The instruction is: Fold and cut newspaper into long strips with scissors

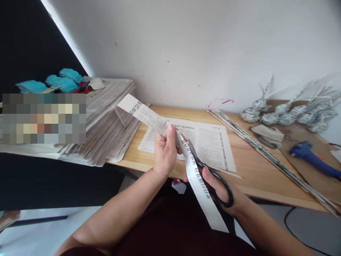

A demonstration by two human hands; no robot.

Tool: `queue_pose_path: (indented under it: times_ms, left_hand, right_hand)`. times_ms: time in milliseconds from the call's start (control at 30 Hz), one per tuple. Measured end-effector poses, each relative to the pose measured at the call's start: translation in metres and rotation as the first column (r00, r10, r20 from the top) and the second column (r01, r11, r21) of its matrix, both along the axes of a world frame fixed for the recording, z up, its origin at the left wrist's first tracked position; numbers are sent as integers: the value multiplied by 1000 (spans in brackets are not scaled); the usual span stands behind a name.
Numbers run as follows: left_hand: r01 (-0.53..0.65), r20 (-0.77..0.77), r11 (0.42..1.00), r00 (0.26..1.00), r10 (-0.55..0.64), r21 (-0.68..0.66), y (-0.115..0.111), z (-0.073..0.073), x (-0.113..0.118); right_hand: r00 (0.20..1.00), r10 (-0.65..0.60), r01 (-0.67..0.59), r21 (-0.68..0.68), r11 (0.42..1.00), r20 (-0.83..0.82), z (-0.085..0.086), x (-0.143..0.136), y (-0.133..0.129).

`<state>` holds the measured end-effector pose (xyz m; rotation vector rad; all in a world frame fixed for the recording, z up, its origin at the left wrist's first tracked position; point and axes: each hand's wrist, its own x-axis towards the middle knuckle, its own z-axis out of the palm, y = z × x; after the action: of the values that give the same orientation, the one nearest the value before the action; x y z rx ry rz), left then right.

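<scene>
My left hand (pixel 165 151) pinches a long newspaper strip (pixel 153 118) near its middle, thumb on top. One end of the strip points up and left; the other hangs down over my lap. In my right hand (pixel 220 188) is a pair of black-handled scissors (pixel 229 193), with fingers through the handles and the blades pointing up and left along the strip's edge. The strip hides part of the right fingers, and how far the blades are apart is unclear. Beneath my hands a newspaper sheet (pixel 213 145) lies flat on the wooden table (pixel 149 161).
A tall stack of newspapers (pixel 117 106) stands at the left, with light-blue packets (pixel 65 83) on top. Long rolled paper sticks (pixel 266 153) lie diagonally on the right. Beyond them are several woven paper pieces (pixel 279 113), a folded cloth (pixel 266 136) and a blue glue gun (pixel 314 158).
</scene>
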<state>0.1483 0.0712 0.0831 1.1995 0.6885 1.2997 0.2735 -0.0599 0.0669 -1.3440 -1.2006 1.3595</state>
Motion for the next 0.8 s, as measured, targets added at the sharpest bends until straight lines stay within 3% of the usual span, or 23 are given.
queue_pose_path:
  times_ms: [200, 400, 600, 800]
  left_hand:
    - [0, -52, 1000, 999, 0, -3, 4, 2, -6]
    - [8, -68, 999, 998, -4, 51, 6, 4, -11]
    - [67, -50, 997, 996, -69, -45, 4, 3, -10]
    - [146, -40, 985, 988, -150, -92, 3, -1, -11]
  right_hand:
    - [996, 45, -42, -42, 998, 83, 18, 4, 5]
    - [1000, 22, -22, 41, 999, 10, 14, -1, 0]
    - [995, 32, -33, 4, 999, 89, 12, 1, -3]
    - [981, 17, -25, -36, 999, -192, -7, 9, -2]
